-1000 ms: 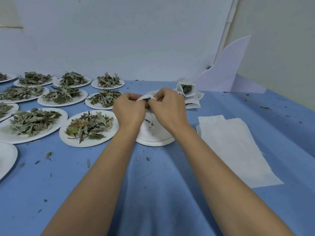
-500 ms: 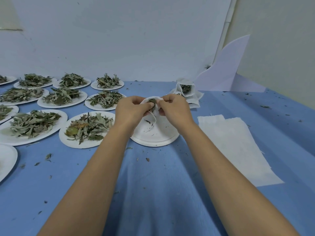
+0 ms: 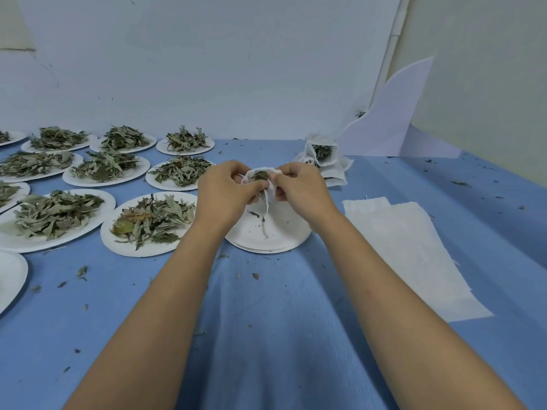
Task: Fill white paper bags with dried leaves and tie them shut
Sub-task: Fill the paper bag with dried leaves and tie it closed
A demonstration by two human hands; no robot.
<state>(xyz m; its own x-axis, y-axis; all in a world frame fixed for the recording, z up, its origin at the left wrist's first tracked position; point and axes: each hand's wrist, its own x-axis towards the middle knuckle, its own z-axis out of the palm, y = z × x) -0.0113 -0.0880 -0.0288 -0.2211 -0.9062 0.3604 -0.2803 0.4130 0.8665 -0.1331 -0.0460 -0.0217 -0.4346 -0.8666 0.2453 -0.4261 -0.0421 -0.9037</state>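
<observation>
While left hand (image 3: 227,188) and right hand (image 3: 302,189) pinch white bag (image 3: 258,176) by its rim, string (image 3: 266,203) dangling, filled bags (image 3: 323,153) at one o'clock.

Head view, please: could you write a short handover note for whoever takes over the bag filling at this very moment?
Left hand and right hand both pinch the mouth of one white bag above the emptied plate. Leaves show inside, and its strings hang loose.
Done: this bag is filled. A pile of filled bags lies at the back right.
Left: tie this bag, then fill the flat empty bags from the plates of leaves on the left.
</observation>
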